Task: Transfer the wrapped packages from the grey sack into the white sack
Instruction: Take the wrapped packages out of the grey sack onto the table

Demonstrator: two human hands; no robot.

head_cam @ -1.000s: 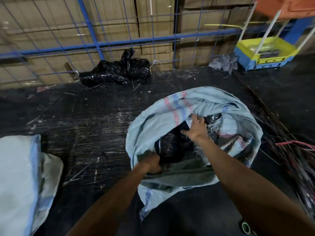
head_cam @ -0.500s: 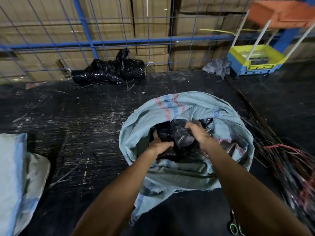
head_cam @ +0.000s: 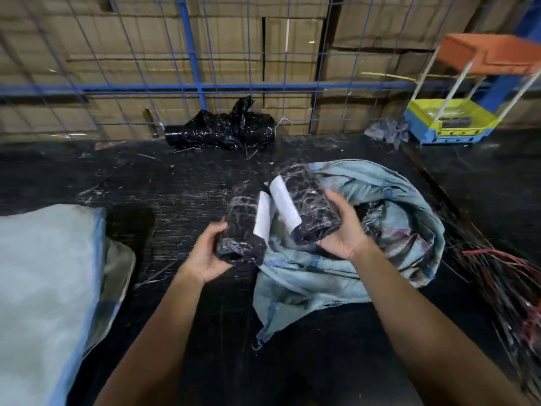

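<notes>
1. Holding one wrapped package apiece, the hands hung above the dark floor [head_cam: 181, 177] between the two sacks: the left hand [head_cam: 206, 254] was clenched round the left package [head_cam: 243, 230], and the right hand [head_cam: 341, 230] cupped the right package [head_cam: 310, 206] from below and the side.

2. The carry to the white sack [head_cam: 46, 276] looked like the step in hand. That sack lay at the left edge of view, well apart from the packages, and I could not tell where its mouth opened, so finding the opening first seemed wise.

3. To do it well, I judged, the left package should go in first, being nearer, with the right following across. Both grips sat at the lower ends, leaving the tops leaning outward; a firmer hold toward the middle would guard against a slip on that glossy film.

4. The grey sack [head_cam: 380, 247] lay slumped just right of the hands, its rim folded down. Dark shapes showed in its mouth, possibly more packages, though that was too murky to call.

5. As for the packages themselves: both were dark, blocky bundles under shiny clear wrap that caught the light in crinkled streaks. Each carried a white paper label [head_cam: 285, 202] on its inner side, and the two labels nearly faced one another. They looked soft and likely to give under pressure.

6. A crumpled black plastic bag [head_cam: 222, 130] sat by the blue wire fence [head_cam: 199, 86] beyond, clear of the route.
</notes>
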